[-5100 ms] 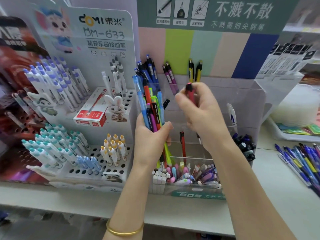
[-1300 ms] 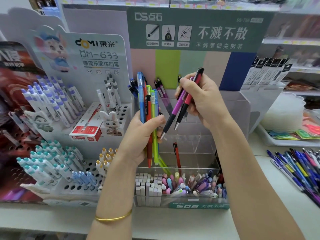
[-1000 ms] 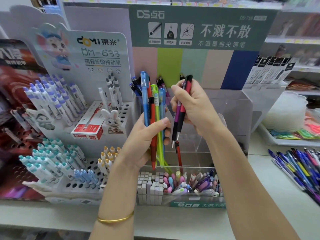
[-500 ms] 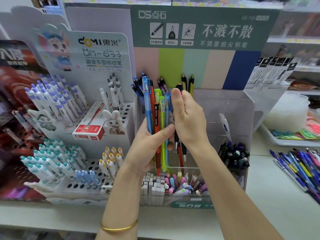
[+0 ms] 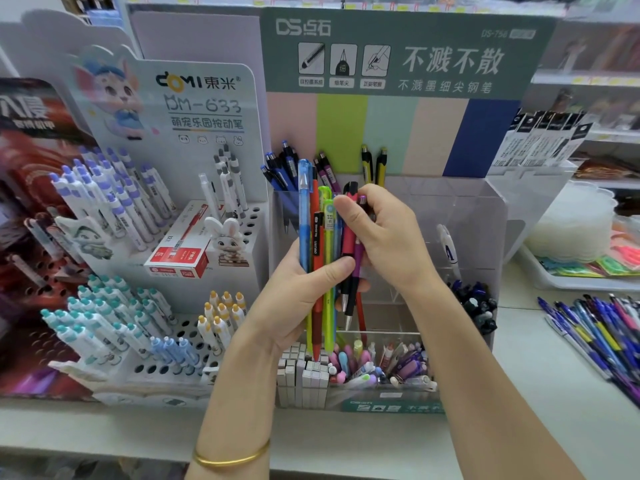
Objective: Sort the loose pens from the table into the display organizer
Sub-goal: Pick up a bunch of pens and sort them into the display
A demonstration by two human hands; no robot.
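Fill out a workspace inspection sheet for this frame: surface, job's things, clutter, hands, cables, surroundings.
Surface: pale counter, partly covered by displays.
Job's things: loose pens lie on the counter at right; clear organizer holds some pens upright in its back compartments.
Clutter: white pen stand with a red box at left; tray at far right.
Hands: left hand grips a pen bundle upright; right hand pinches two pens, red and purple, beside the bundle.
Cables: nothing seen.
Surroundings: green sign above the organizer; shop shelves behind.
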